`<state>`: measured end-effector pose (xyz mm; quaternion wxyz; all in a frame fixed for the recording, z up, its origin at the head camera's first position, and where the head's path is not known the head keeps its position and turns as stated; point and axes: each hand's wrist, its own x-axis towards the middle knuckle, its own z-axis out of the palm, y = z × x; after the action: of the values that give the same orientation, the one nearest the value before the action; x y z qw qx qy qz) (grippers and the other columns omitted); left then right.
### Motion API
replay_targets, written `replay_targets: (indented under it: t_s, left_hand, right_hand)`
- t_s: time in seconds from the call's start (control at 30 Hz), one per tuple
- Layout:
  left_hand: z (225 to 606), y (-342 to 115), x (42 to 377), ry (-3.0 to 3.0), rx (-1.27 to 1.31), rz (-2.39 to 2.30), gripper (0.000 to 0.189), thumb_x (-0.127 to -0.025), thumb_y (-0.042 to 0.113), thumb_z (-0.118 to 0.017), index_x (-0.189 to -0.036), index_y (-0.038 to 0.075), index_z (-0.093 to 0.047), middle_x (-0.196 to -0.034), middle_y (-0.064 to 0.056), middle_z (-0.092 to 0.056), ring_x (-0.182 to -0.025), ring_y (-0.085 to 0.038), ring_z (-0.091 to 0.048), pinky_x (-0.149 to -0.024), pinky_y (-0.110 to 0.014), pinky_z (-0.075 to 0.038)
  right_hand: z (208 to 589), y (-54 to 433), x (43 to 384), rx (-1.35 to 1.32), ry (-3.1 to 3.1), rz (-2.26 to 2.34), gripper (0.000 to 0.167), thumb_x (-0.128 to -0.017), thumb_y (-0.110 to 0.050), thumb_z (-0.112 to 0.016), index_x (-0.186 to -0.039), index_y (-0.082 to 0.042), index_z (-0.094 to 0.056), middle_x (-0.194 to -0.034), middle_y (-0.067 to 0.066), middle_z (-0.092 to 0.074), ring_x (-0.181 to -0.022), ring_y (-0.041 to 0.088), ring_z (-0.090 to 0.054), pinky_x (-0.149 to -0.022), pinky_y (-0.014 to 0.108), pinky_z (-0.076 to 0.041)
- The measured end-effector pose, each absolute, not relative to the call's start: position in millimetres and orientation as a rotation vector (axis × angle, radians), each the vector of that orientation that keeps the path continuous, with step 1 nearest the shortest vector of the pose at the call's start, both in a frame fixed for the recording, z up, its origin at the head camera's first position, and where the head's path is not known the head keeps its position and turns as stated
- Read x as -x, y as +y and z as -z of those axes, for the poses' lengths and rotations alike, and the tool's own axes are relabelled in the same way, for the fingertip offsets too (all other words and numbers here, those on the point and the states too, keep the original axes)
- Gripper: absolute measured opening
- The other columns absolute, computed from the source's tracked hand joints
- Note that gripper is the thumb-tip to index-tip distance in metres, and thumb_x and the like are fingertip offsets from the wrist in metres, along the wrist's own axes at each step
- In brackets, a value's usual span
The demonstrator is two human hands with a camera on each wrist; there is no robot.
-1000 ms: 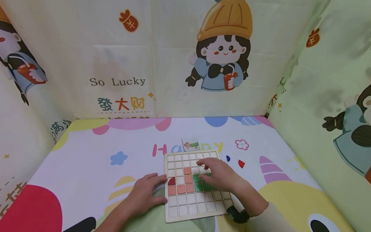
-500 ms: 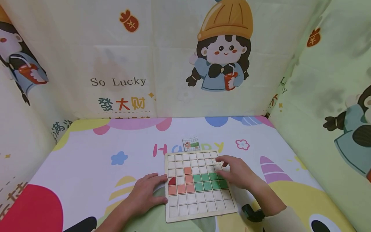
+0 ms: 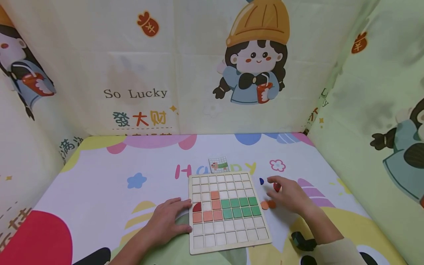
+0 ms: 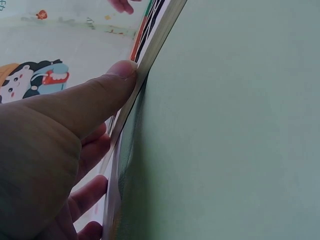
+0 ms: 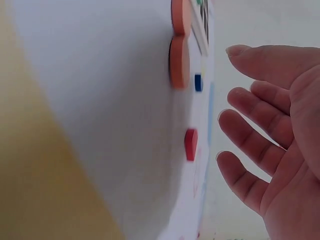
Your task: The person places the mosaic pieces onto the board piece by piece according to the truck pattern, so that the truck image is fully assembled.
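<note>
A square wooden grid board (image 3: 230,235) lies on the table, with green squares (image 3: 236,213), salmon squares (image 3: 216,215) and a dark red rounded piece (image 3: 197,207) in its cells. My left hand (image 3: 167,221) rests at the board's left side, thumb and fingertips touching the edge; the left wrist view shows the thumb against the board's rim (image 4: 160,42). Off the board's right side, my right hand (image 3: 289,193) hovers with relaxed fingers and nothing in them. Close by it lie a red piece (image 5: 191,145), a small blue piece (image 5: 198,82) and two orange round pieces (image 5: 180,62).
Behind the board lies a small card (image 3: 218,165) printed with a gridded coloured picture. The tabletop (image 3: 99,191) carries a colourful printed cover. Cream printed sheets (image 3: 192,66) stand behind it and along both sides.
My right hand has moved right, from over the green squares to the loose pieces beside the board. The green squares and two orange pieces now show. My left hand has stayed put.
</note>
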<state>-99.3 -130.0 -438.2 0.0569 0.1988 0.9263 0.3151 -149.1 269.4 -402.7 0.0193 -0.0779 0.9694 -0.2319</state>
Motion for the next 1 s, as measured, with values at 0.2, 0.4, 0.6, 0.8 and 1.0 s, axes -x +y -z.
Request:
replay_targets:
  t_s: [0.2, 0.4, 0.6, 0.8, 1.0]
  left_hand:
    - [439.1, -130.1, 99.3, 2.801, -0.595, -0.957, 0.066, -0.076, 0.042, -0.085, -0.131, 0.012, -0.064, -0.138, 0.001, -0.06, -0.133, -0.035, -0.044, -0.106, -0.062, -0.032]
    - [437.9, -129.5, 99.0, 2.792, -0.576, -0.953, 0.067, -0.075, 0.042, -0.086, -0.131, 0.013, -0.064, -0.138, 0.002, -0.059, -0.134, -0.035, -0.043, -0.106, -0.062, -0.032]
    - [437.7, -129.5, 98.8, 2.795, -0.573, -0.94, 0.067, -0.075, 0.043, -0.086, -0.132, 0.014, -0.064, -0.138, 0.003, -0.059, -0.134, -0.035, -0.043, -0.106, -0.062, -0.032]
    - [437.7, -129.6, 98.8, 2.787, -0.57, -0.935, 0.068, -0.075, 0.044, -0.086, -0.132, 0.015, -0.064, -0.138, 0.003, -0.059, -0.135, -0.035, -0.042, -0.107, -0.063, -0.031]
    - [438.4, -129.7, 99.0, 2.802, -0.587, -0.949, 0.066, -0.076, 0.042, -0.085, -0.131, 0.013, -0.064, -0.138, 0.002, -0.059, -0.134, -0.035, -0.043, -0.106, -0.062, -0.032]
  right_hand:
    - [409.0, 281.6, 151.5, 0.18, 3.001, 0.72, 0.048, -0.086, -0.02, -0.079, -0.128, -0.003, -0.063, -0.105, 0.009, -0.066, -0.094, 0.026, -0.057, -0.075, 0.038, -0.056]
    - [411.0, 288.3, 152.7, 0.111, 2.964, 0.735, 0.052, -0.086, -0.017, -0.077, -0.131, 0.0, -0.06, -0.114, 0.016, -0.065, -0.099, 0.031, -0.057, -0.077, 0.042, -0.058]
    - [411.7, 290.3, 154.7, 0.086, 2.959, 0.725, 0.049, -0.086, -0.012, -0.075, -0.131, 0.002, -0.059, -0.114, 0.018, -0.064, -0.099, 0.031, -0.058, -0.081, 0.045, -0.057]
    - [412.5, 290.5, 155.0, 0.091, 2.948, 0.745, 0.048, -0.087, -0.01, -0.073, -0.131, 0.003, -0.058, -0.114, 0.019, -0.065, -0.1, 0.033, -0.059, -0.083, 0.047, -0.056]
    - [413.9, 288.8, 154.5, 0.083, 2.935, 0.754, 0.046, -0.088, -0.009, -0.07, -0.131, 0.003, -0.058, -0.115, 0.018, -0.065, -0.099, 0.033, -0.06, -0.083, 0.047, -0.056]
